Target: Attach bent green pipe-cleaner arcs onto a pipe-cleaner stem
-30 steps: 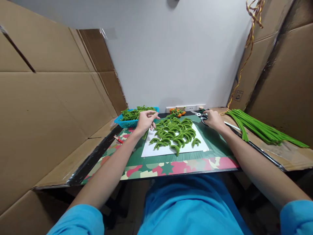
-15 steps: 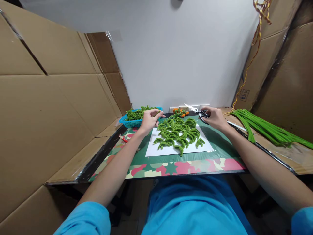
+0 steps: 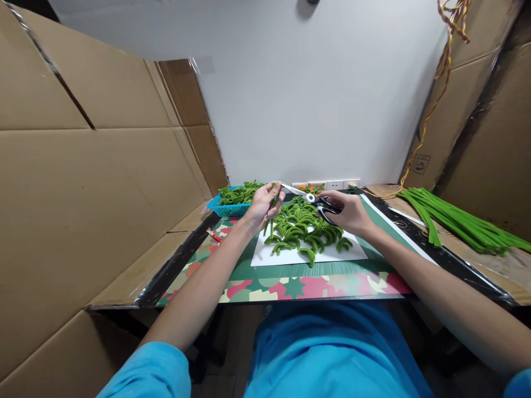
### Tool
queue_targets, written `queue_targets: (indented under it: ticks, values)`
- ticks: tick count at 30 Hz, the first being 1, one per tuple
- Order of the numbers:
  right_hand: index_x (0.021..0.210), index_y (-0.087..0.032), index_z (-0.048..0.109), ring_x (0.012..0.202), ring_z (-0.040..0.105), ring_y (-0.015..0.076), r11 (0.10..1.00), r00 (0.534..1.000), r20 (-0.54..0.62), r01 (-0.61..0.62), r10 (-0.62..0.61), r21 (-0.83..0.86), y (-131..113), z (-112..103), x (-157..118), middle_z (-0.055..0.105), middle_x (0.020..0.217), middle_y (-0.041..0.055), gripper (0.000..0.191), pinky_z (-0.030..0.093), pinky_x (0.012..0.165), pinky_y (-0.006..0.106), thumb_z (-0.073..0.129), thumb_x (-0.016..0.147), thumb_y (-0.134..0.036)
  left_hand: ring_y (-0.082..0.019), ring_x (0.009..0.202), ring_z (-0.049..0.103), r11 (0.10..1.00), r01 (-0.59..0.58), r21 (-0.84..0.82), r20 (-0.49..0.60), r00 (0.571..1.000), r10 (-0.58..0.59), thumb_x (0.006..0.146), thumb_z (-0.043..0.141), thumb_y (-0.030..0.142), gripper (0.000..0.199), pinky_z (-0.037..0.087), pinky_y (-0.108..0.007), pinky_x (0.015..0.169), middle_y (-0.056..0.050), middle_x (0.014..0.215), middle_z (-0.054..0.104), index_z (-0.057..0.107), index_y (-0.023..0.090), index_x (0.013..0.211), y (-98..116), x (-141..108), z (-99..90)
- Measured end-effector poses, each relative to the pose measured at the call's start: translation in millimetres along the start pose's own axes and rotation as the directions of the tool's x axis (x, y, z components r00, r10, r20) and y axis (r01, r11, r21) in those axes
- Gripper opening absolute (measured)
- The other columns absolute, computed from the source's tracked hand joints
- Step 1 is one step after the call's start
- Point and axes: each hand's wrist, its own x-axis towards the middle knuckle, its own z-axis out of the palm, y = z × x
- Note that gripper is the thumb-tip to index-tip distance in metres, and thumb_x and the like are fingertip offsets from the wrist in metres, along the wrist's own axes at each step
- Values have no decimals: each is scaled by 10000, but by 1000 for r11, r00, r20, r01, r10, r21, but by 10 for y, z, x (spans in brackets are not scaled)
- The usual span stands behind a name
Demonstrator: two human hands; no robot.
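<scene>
With my right hand curled round the scissors, blades toward ten o'clock, I should cut clear of my left hand, pinching green strips that hang toward six o'clock.

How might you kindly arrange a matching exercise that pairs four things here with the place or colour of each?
Things:
1. scissors
2. basket
3. curved green pieces
4. twisted wires

Places or colours:
A. mostly over white paper
B. hanging at the upper right
C. in the right hand
D. blue

Pairs: 1-C, 2-D, 3-A, 4-B
</scene>
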Motion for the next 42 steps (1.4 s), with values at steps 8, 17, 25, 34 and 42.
queue_targets:
  ticks: [8, 17, 25, 34, 42]
  values:
    - [1254, -209, 716, 1041, 772, 263, 939, 977, -65, 175, -203, -298, 79, -61, -37, 795, 1188, 97, 438, 603, 911, 393, 661, 821, -169, 26, 287, 320, 997, 48, -64, 33, 998, -46, 729, 933, 486, 530, 166, -145, 272, 82, 712, 614, 575, 168, 955, 6, -18, 28]
    - [1285, -214, 702, 968, 781, 266, 900, 964, -51, 224, -261, -374, 96, -86, -48, 796, 1160, 89, 462, 615, 861, 385, 674, 825, -174, 23, 295, 323, 989, 58, -135, 80, 996, -48, 837, 873, 375, 403, 194, -130, 274, 88, 705, 585, 530, 170, 894, 20, -50, 40]
    - [1328, -235, 685, 970, 774, 271, 877, 958, -37, 243, -283, -413, 114, -99, -60, 784, 1166, 79, 481, 614, 835, 373, 660, 851, -184, 15, 295, 333, 986, 68, -152, 115, 992, -51, 875, 840, 340, 355, 205, -130, 271, 90, 687, 569, 530, 168, 895, 16, -60, 33]
    - [1359, -235, 677, 976, 763, 273, 855, 963, -31, 222, -267, -469, 112, -104, -64, 773, 1181, 86, 510, 605, 821, 369, 654, 853, -175, 19, 294, 334, 991, 58, -120, 94, 994, -47, 825, 881, 396, 431, 193, -136, 266, 93, 693, 580, 521, 166, 884, -2, -33, 13]
    - [1369, -231, 672, 925, 758, 261, 820, 958, -19, 235, -286, -522, 96, -103, -69, 771, 1188, 87, 478, 600, 757, 352, 643, 894, -184, 17, 285, 327, 993, 63, -104, 78, 995, -55, 787, 905, 423, 474, 174, -140, 259, 99, 673, 574, 514, 171, 877, 13, -33, 36]
